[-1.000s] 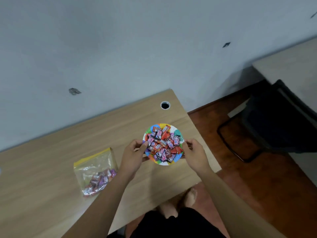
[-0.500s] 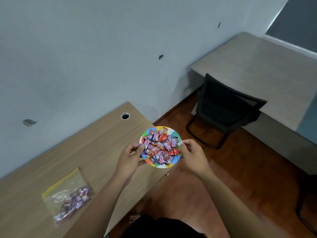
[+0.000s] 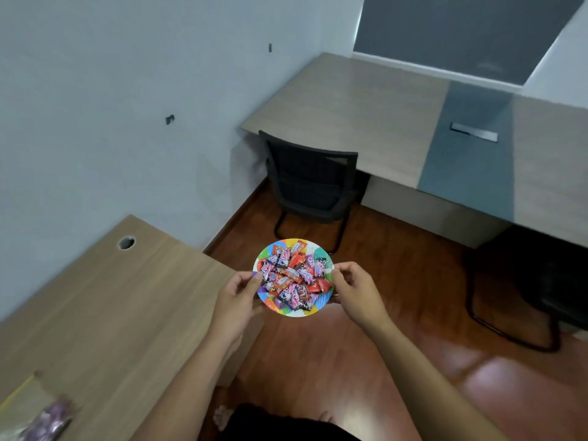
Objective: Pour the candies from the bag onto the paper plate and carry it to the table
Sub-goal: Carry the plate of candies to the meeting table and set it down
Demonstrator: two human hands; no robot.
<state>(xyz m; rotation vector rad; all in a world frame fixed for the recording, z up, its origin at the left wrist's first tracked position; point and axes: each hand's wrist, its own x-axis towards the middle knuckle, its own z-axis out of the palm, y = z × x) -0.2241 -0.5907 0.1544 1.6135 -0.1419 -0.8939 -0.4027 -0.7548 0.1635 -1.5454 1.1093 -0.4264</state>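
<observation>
Plate (image 3: 288, 310) of paper, many colours, is in my 2 hands, in the air above the wood floor (image 3: 397, 281), just off the corner of the near desk (image 3: 111, 297). My left hand (image 3: 237, 296) pinches its left rim w/ thumb on top; my right hand (image 3: 358, 289) pinches the right rim. Candies (image 3: 294, 278) are piled on it. The bag (image 3: 41, 415), w/ some candies inside, lies on the near desk at bottom left. Farther: a black chair (image 3: 313, 183) at a long table (image 3: 366, 116).
</observation>
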